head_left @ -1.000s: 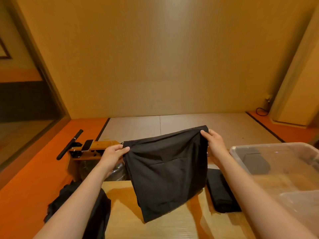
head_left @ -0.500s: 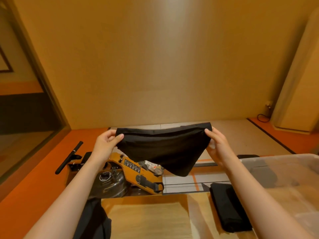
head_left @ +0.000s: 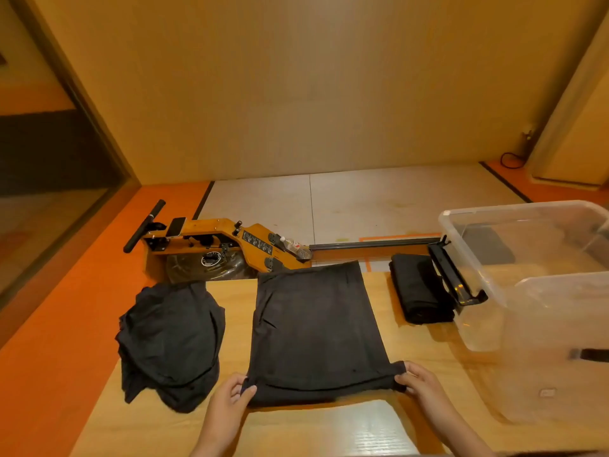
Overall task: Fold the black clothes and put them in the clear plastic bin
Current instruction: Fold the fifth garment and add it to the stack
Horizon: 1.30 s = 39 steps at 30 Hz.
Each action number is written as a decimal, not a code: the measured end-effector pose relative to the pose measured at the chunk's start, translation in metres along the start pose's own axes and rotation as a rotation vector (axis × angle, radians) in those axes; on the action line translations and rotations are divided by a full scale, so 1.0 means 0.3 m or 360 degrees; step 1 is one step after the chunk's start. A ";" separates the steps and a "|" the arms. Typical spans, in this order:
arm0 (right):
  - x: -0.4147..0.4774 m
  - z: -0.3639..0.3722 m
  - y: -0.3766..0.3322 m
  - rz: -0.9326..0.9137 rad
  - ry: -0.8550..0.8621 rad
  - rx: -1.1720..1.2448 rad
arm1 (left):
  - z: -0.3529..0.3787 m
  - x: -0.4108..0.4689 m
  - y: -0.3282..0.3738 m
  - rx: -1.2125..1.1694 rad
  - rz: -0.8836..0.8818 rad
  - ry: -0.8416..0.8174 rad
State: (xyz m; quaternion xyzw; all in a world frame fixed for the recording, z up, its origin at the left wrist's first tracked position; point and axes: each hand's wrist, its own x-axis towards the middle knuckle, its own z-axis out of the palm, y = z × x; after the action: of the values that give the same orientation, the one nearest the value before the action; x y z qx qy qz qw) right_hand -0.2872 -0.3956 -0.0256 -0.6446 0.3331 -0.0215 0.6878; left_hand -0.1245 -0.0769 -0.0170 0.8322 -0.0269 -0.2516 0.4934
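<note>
- Lying flat on the wooden table (head_left: 329, 430), the black garment (head_left: 316, 328) is spread in the middle, with its far edge near the far edge of the table and its near hem in front of the person.
- The left hand (head_left: 230, 397) pinches the near left corner of this garment, with the fingers curled around the hem.
- The right hand (head_left: 417, 380) grips the near right corner in the same way, thumb on top of the cloth.
- A crumpled pile of black clothes (head_left: 171, 341) sits on the table to the left of the garment, close beside it but not touching it.
- A folded black piece (head_left: 418, 288) lies to the right, between the garment and the clear plastic bin (head_left: 474, 275), just beside the bin's black clip.
- The bin stands on the right side of the table, and I cannot tell if any clothes are inside.
- A second clear container (head_left: 553, 341) is in front of the bin, nearer to the person.
- Behind the table, a wooden rowing machine (head_left: 230, 239) rests on the floor (head_left: 82, 308), and a plastic bottle (head_left: 291, 244) lies on it.
</note>
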 end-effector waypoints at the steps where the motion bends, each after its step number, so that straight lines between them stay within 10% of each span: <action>1: -0.025 -0.005 0.038 0.0017 0.0030 0.0007 | 0.009 -0.033 -0.029 -0.0002 -0.0037 -0.0007; 17: -0.267 -0.041 0.066 0.0014 -0.0009 0.0075 | -0.011 -0.329 -0.053 -0.0260 -0.0108 0.0034; 39: 0.031 0.032 -1.070 -0.1187 0.0272 0.0142 | -0.383 0.058 1.022 -0.0502 0.1094 0.0505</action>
State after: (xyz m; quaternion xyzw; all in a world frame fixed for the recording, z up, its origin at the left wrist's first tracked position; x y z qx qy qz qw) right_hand -0.1468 -0.4454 0.2591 -0.6868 0.1306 -0.3382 0.6300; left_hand 0.0042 -0.1462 0.2766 0.7173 -0.1881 0.0585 0.6684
